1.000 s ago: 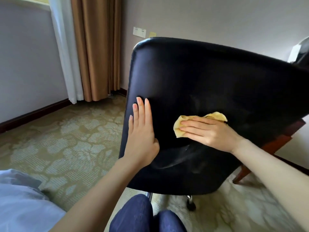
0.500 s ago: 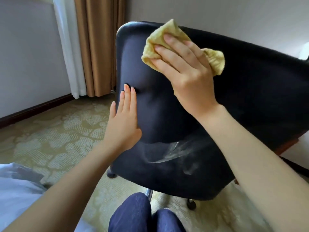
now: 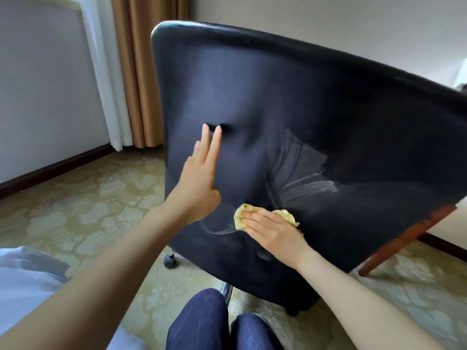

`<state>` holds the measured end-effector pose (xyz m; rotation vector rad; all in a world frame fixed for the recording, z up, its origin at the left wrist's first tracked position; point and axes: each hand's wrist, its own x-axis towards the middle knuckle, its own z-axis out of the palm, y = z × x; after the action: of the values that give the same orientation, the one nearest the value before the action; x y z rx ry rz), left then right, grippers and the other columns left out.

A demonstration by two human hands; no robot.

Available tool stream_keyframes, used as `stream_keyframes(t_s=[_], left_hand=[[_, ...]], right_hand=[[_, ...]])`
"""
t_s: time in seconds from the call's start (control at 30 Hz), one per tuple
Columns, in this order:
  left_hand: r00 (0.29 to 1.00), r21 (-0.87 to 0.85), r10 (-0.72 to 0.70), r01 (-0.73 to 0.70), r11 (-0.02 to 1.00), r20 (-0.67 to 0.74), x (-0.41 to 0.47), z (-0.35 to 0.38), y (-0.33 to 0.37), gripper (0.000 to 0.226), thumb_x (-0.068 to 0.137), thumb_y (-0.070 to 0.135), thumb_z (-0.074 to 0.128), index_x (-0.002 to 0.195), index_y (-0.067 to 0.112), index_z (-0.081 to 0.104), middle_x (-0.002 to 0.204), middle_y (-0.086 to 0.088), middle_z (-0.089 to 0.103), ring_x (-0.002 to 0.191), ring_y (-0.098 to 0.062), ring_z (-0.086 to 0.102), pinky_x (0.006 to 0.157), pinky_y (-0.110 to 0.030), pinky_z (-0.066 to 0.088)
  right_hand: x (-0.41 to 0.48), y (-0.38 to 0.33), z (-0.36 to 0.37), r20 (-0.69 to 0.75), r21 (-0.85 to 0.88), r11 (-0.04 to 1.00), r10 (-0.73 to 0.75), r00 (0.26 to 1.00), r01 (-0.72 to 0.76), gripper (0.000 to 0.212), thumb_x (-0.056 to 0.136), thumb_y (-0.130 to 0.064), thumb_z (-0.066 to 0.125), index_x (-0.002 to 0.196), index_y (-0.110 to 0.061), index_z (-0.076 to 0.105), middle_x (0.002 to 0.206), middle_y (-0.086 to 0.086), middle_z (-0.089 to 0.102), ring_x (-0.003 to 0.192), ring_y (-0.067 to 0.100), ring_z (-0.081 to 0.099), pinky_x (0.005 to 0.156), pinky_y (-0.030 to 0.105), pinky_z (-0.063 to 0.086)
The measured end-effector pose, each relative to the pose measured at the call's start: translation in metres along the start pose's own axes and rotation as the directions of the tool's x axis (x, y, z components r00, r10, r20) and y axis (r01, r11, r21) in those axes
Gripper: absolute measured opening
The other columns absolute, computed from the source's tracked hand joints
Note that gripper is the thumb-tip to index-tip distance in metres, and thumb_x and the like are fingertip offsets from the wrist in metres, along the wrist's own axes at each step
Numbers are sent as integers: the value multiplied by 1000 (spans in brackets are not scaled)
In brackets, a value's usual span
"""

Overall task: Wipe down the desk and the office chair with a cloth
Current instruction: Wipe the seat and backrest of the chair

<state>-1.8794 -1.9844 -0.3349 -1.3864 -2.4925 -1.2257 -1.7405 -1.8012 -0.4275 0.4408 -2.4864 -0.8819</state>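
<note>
My right hand (image 3: 274, 232) presses the cloth (image 3: 240, 216) flat, fingers straight, low on the back of the chair (image 3: 303, 109). My left hand (image 3: 199, 180), fingers also straight, braces beside it. The chair stands on wheels (image 3: 169, 260), so I think a hard stroke may roll it away.

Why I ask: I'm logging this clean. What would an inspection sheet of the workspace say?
Surface: black chair back, wipe streaks near its middle.
Job's things: yellow cloth, crumpled, against the lower chair back.
Clutter: white fabric at lower left.
Hands: left hand flat on the chair back, fingers straight; right hand presses the cloth with straight fingers.
Cables: nothing seen.
Surroundings: patterned carpet, tan curtain, wooden leg right of the chair.
</note>
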Motion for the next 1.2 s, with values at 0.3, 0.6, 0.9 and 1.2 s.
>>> stream_keyframes(t_s=[0.3, 0.6, 0.9, 1.2], left_hand=[[998, -43, 0, 3, 999, 68, 4, 17, 8, 109, 71, -13, 41, 146, 33, -23, 150, 0, -39, 145, -33, -11, 106, -39, 30], [1000, -72, 11, -9, 997, 23, 6, 25, 11, 109, 71, -14, 41, 146, 34, -22, 151, 4, -37, 145, -31, -13, 88, -28, 30], [1000, -75, 15, -16, 997, -13, 12, 22, 7, 111, 73, -14, 43, 142, 40, -26, 150, 6, -38, 146, -28, -6, 73, -24, 36], [998, -27, -50, 49, 998, -34, 20, 21, 1, 110, 72, -16, 42, 143, 32, -26, 152, -2, -35, 140, -46, 16, 89, -44, 43]], right_hand=[[-35, 60, -57, 56, -106, 979, -169, 984, 174, 34, 91, -1, 44, 113, -10, 69, 122, 4, 65, 119, 17, 56, 111, 36, 32], [32, 121, -138, -219, -230, 971, -119, 968, 68, 26, 92, 4, 55, 111, -7, 70, 121, 8, 64, 117, 21, 58, 94, 38, 50], [103, 111, -123, -595, -181, 959, 70, 800, -218, 18, 92, -9, 62, 103, -17, 74, 114, -2, 68, 110, 13, 62, 92, 30, 51], [86, 60, -55, -463, -64, 985, 114, 879, -162, 20, 92, -5, 58, 101, -13, 74, 114, 1, 69, 112, 14, 62, 95, 31, 49]])
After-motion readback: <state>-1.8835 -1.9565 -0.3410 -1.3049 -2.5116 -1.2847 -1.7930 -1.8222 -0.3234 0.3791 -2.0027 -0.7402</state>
